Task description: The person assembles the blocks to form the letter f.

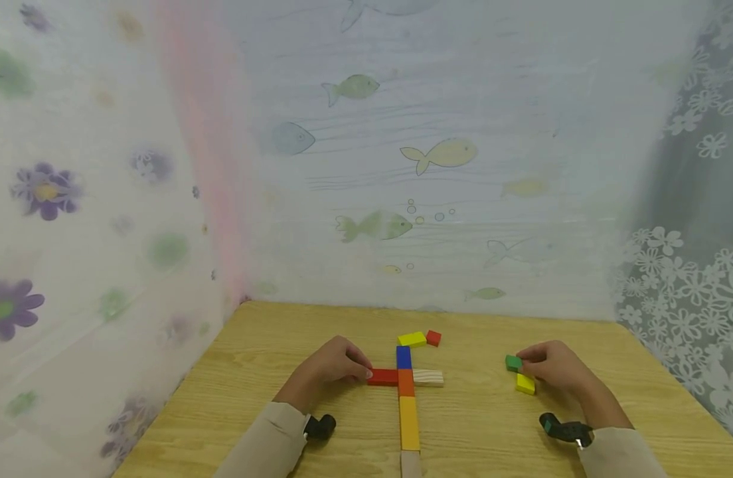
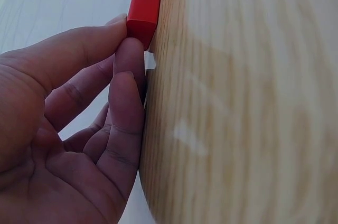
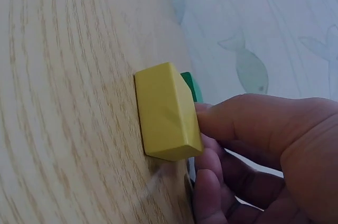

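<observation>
A row of blocks runs toward me: blue (image 1: 404, 357), orange (image 1: 406, 383), amber (image 1: 409, 423) and pale wood (image 1: 411, 464). A long red block (image 1: 382, 377) extends left from the row, and a light wooden block (image 1: 429, 378) extends right. My left hand (image 1: 338, 362) pinches the red block's left end between thumb and forefinger. At the right, my right hand (image 1: 556, 365) holds the right end of a green block (image 1: 512, 362) with its fingertips. A yellow block (image 1: 525, 384) lies just in front of the green one, mostly hiding it in the right wrist view.
Behind the row lie another yellow block (image 1: 411, 339) and a small red block (image 1: 433, 338), end to end. The wooden tabletop (image 1: 253, 345) meets a fabric screen printed with fish (image 1: 432, 265) at the back. Flowered fabric hangs on both sides.
</observation>
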Demonstrator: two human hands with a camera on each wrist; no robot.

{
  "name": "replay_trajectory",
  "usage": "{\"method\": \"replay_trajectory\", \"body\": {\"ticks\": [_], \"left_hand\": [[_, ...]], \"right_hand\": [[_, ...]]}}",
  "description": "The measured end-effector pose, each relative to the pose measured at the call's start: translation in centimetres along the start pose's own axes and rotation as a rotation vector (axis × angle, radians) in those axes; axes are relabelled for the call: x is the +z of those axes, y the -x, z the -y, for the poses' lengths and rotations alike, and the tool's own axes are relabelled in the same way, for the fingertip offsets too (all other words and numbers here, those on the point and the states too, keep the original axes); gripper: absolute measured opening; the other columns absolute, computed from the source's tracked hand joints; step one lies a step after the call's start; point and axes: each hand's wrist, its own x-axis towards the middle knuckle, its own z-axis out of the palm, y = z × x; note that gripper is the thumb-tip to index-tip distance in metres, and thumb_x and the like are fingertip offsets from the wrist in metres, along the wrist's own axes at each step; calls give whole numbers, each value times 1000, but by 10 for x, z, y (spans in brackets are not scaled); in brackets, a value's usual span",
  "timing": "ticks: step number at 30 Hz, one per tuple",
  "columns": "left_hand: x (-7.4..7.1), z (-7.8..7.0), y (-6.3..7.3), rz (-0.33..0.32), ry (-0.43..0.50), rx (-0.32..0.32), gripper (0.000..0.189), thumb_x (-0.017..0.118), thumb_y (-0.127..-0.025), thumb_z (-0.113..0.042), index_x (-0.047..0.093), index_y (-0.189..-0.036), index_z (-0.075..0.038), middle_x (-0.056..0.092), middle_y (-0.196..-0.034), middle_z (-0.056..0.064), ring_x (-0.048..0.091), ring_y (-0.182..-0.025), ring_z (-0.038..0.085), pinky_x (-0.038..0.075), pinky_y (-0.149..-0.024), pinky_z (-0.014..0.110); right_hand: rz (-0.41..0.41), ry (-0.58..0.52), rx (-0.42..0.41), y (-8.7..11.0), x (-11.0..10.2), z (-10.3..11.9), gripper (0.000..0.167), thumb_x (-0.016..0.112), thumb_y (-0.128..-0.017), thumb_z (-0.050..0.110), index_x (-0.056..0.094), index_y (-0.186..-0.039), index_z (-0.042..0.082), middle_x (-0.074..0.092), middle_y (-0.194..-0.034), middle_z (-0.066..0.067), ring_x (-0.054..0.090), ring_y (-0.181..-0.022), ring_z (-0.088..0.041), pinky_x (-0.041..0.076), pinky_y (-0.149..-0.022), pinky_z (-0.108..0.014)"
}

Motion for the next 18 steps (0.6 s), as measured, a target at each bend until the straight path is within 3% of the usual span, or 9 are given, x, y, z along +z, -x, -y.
{"method": "replay_trajectory", "body": {"ticks": [18], "left_hand": [[0, 0, 0, -5, -25, -3, 10, 81, -90, -17, 83, -97, -9, 77, -86, 1, 71, -76, 14, 61, -72, 30]], "right_hand": [[-54, 64, 5, -2, 1, 12, 45, 78, -94, 28, 72, -127, 0, 73, -118, -17, 69, -103, -27, 58, -83, -43]]}}
